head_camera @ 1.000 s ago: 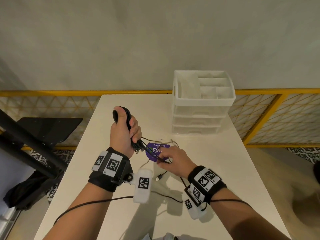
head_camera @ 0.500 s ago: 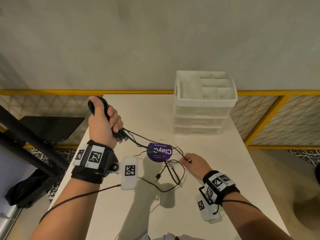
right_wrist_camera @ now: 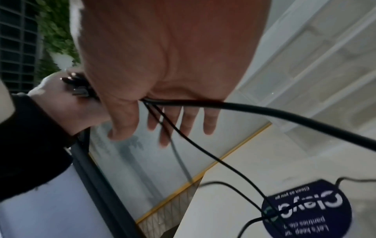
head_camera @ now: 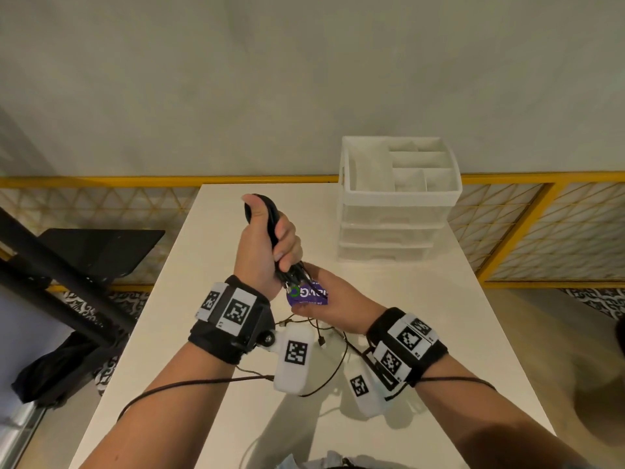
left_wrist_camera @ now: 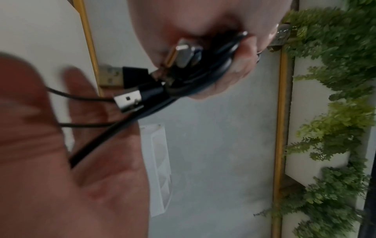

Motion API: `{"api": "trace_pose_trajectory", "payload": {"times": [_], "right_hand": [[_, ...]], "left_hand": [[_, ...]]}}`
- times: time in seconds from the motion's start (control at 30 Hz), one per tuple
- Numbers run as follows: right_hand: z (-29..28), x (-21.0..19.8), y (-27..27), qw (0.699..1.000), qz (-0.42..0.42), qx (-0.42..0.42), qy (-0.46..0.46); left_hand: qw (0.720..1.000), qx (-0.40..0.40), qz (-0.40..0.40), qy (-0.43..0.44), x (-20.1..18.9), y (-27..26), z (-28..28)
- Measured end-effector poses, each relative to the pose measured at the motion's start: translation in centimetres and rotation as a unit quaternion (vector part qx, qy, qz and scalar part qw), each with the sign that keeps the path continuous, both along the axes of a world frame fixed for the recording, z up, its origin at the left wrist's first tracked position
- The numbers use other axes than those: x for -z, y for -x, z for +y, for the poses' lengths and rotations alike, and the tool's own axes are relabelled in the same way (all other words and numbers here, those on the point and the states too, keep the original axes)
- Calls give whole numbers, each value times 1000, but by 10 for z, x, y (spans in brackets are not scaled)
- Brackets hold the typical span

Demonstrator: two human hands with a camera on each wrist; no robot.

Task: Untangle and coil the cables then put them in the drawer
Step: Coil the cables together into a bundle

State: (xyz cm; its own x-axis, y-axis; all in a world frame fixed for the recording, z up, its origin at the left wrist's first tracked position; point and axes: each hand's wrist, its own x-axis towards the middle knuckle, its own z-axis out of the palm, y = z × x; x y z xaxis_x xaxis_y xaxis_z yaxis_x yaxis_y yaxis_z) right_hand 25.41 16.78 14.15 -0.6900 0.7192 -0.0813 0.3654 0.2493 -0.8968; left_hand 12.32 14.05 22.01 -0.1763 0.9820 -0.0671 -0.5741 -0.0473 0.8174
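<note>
Cables (left_wrist_camera: 211, 72) gripped in left hand (head_camera: 267, 245), right hand (head_camera: 338, 309) spread, purple sticker (right_wrist_camera: 307, 209) reading "Clean as you go"

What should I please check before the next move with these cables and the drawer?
1. Left hand's grip on the coiled black cable bundle: ok.
2. Thin black loose strands coiled in: not ok, they trail to the white table.
3. Right hand free to guide them: ok, fingers straight.
4. White plastic drawer unit opened: not ok, drawers shut.
5. Strands free of knots: cannot tell.
</note>
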Motion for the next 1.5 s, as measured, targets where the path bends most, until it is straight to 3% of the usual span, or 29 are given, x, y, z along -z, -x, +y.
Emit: {"api": "trace_pose_trajectory", "payload": {"times": [0.2,0.37,0.47,0.57,0.67,0.83,0.9,1.17,1.33,1.5], "right_hand": [[-5,8,-11,987,108,25,114],[-1,21,-28,977,131,78,153],[2,26,-31,981,89,103,138],[3,26,-26,996,-33,78,29],[0,13,-19,990,-122,43,-59],[-3,-19,-7,987,-98,37,-122],[-2,-25,-5,986,-102,28,-128],[-8,-17,-5,990,16,114,-75],[0,-20,-10,987,70,137,-41],[7,-15,-22,984,124,128,3]], "left_hand": [[998,-57,-23,-2,-5,17,0],[988,-141,-57,9,-1,38,-1],[984,-173,-32,27,1,39,0],[979,-176,96,46,9,33,-3],[942,-154,294,43,20,23,-7],[866,-67,492,50,40,8,-4],[851,-24,522,57,46,1,-4],[867,27,490,83,54,1,-2],[910,35,400,104,57,-1,-2],[942,-33,308,128,48,11,0]]}}
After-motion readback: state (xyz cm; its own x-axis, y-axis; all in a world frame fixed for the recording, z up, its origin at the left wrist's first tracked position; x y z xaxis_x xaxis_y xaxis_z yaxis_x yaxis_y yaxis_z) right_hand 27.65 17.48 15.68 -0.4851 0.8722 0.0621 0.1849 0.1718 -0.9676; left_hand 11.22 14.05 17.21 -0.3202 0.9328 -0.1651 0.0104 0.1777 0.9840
